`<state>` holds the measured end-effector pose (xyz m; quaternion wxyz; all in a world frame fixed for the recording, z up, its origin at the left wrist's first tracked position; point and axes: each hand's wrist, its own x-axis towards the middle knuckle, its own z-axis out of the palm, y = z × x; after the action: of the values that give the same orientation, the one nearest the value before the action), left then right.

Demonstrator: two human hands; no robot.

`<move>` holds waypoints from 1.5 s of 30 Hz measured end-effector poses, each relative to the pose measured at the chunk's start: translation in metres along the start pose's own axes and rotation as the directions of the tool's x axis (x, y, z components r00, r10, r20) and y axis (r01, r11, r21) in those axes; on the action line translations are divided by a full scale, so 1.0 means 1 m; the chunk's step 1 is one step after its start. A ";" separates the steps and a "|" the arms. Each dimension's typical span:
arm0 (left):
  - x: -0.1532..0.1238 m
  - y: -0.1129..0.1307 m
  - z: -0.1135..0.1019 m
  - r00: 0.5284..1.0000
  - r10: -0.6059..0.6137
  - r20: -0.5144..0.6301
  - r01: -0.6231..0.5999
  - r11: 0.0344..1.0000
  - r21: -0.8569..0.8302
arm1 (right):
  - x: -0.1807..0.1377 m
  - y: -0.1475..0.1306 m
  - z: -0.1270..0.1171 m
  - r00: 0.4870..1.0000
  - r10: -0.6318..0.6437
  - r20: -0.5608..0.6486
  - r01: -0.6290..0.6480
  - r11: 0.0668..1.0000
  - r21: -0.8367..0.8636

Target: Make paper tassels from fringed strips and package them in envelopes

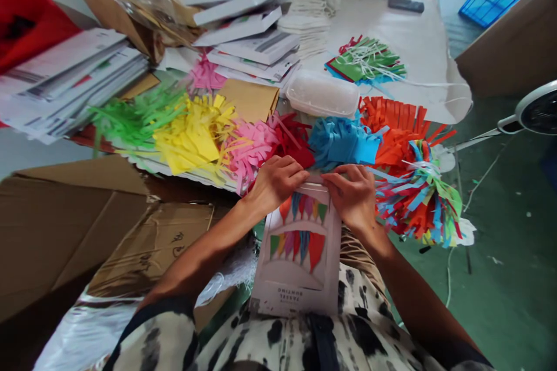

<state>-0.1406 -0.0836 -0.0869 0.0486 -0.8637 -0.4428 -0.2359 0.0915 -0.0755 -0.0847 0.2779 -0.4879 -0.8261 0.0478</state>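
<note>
A white tassel bunting box (300, 255), printed with rows of coloured pennants, lies against my body with its lettering upside down in the picture. At its far end, my left hand (281, 179) pinches the left corner. My right hand (350, 188) grips the right corner of that same end, fingers closed. Just beyond my hands lie bunches of cut tassel paper: dark red (293, 139), blue (343, 142) and pink (252, 145). What is inside the box is hidden.
Yellow (189, 136), green (137, 116) and orange (394, 127) tassels line the table edge. A mixed tassel bundle (424, 197) hangs right. White box stacks (69, 81) stand left, near a plastic tub (322, 93). A carton (69, 226) is lower left, a fan (539, 107) right.
</note>
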 end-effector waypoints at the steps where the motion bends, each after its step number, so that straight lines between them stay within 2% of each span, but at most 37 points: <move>1: -0.001 0.000 -0.001 1.000 0.006 0.004 -0.006 1.000 0.000 | -0.001 0.001 0.000 1.000 -0.018 0.001 0.018 1.000 -0.010; 8: -0.004 -0.001 0.000 0.993 0.103 0.062 -0.109 0.988 0.105 | -0.005 0.004 0.001 0.988 -0.147 0.037 0.151 0.977 -0.150; 12: -0.008 -0.003 -0.005 0.985 0.111 0.135 -0.129 0.983 0.131 | -0.004 0.000 -0.004 0.974 -0.174 0.144 0.204 0.952 -0.227; 17: -0.013 0.021 -0.011 0.981 -0.004 0.194 -0.017 0.994 0.106 | -0.007 -0.012 -0.013 0.949 -0.184 0.254 0.251 0.932 -0.261; 21: -0.012 0.052 -0.008 0.963 -0.170 0.208 0.128 0.972 0.199 | -0.012 -0.017 -0.011 0.947 -0.167 0.273 0.248 0.921 -0.299; 25: -0.004 0.061 -0.008 0.937 -0.221 0.270 0.164 0.962 0.217 | -0.015 -0.015 -0.008 0.939 -0.186 0.290 0.279 0.905 -0.322; 28: 0.003 0.050 -0.013 0.935 -0.196 0.295 0.156 0.976 0.153 | -0.015 -0.012 -0.008 0.932 -0.204 0.300 0.299 0.901 -0.313; 31: 0.001 0.034 -0.024 0.953 -0.153 0.261 0.155 0.988 0.013 | -0.018 -0.011 -0.008 0.939 -0.219 0.267 0.301 0.898 -0.321; 34: -0.022 0.031 -0.039 0.973 -0.150 0.177 0.177 0.973 -0.148 | -0.023 -0.012 -0.005 0.958 -0.227 0.177 0.274 0.907 -0.321; 36: -0.048 0.042 -0.048 0.966 -0.247 0.074 0.257 0.940 -0.224 | -0.026 -0.013 -0.002 0.967 -0.214 0.140 0.249 0.913 -0.324; 37: -0.064 0.051 -0.049 0.935 -0.354 0.001 0.342 0.903 -0.261 | -0.027 -0.013 -0.001 0.969 -0.204 0.137 0.239 0.914 -0.327; 38: -0.079 0.062 -0.050 0.859 -0.506 -0.074 0.464 0.833 -0.302 | -0.027 -0.013 0.000 0.971 -0.192 0.141 0.229 0.915 -0.331; 39: -0.094 0.073 -0.048 0.737 -0.666 -0.116 0.594 0.720 -0.360 | -0.027 -0.014 0.000 0.972 -0.183 0.146 0.222 0.917 -0.331; 40: -0.108 0.083 -0.045 0.613 -0.786 -0.078 0.683 0.577 -0.447 | -0.027 -0.014 0.000 0.972 -0.177 0.154 0.218 0.921 -0.323; 41: -0.120 0.093 -0.040 0.513 -0.857 0.040 0.726 0.408 -0.553 | -0.026 -0.015 -0.001 0.971 -0.173 0.163 0.217 0.926 -0.309; 42: -0.130 0.100 -0.036 0.459 -0.867 0.195 0.725 0.240 -0.645 | -0.025 -0.017 -0.003 0.969 -0.172 0.174 0.218 0.931 -0.292; 43: -0.137 0.106 -0.032 0.435 -0.834 0.339 0.704 0.081 -0.706 | -0.023 -0.019 -0.005 0.967 -0.173 0.188 0.220 0.937 -0.273; 44: -0.141 0.110 -0.030 0.436 -0.785 0.440 0.671 -0.042 -0.740 | -0.022 -0.021 -0.007 0.964 -0.173 0.201 0.222 0.942 -0.252; 45: -0.144 0.112 -0.030 0.445 -0.749 0.491 0.640 -0.117 -0.759 | -0.020 -0.024 -0.011 0.962 -0.174 0.211 0.222 0.948 -0.229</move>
<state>-0.1347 -0.2663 -0.1113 -0.5290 -0.3538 -0.6178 -0.4618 0.0855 -0.1070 -0.0753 0.1384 -0.4265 -0.8930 -0.0392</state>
